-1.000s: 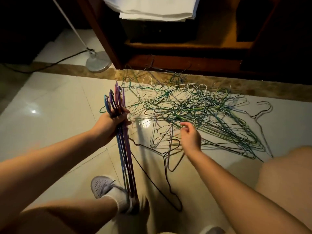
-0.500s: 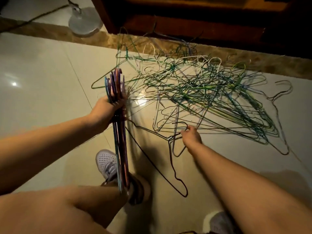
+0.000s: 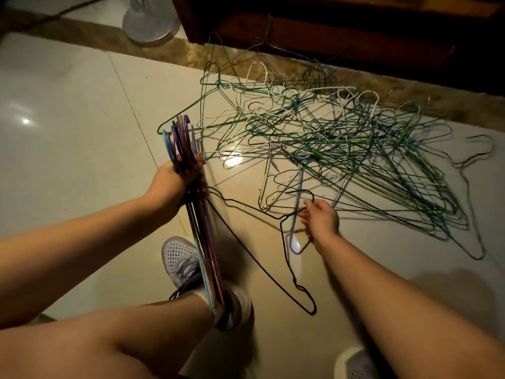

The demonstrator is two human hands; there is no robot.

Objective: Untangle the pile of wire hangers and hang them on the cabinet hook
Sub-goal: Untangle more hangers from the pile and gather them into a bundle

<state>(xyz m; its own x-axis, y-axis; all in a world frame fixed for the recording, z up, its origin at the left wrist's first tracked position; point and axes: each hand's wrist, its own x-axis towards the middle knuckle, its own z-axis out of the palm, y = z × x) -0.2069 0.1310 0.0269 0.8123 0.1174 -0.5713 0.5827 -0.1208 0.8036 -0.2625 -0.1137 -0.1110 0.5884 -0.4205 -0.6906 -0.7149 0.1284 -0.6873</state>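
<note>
Pinching is the news: the right hand [image 3: 322, 221], which hovered loose and empty over the near edge of the pile [image 3: 341, 149] a second ago and dropped toward it half a second ago, now has its fingers [image 3: 308, 205] curled with the thumb round the neck of one dark hanger [image 3: 291, 214], just under its hook. That hanger lies flat on the floor [image 3: 82, 132] on the near side of the pile, with its hook overlapping the pile's nearest wires and its body stretching away toward the person's shoe [image 3: 179, 258]. Whether the hook is threaded through those wires or only lies over them I cannot tell. A lilac hanger [image 3: 297, 187] from the pile's near edge passes under the same hand and may come along. The left hand [image 3: 175, 184], left of the pile, keeps its fingers wrapped tight round the bundle [image 3: 203, 242] of freed hangers, hooks up, lower ends by the shoe. The step has passed, I judge, from choosing to holding: the next hanger is gripped but not yet lifted free. Most of the pile is still tangled, and the cabinet [image 3: 328, 28] stands beyond it, its hook out of view.
</note>
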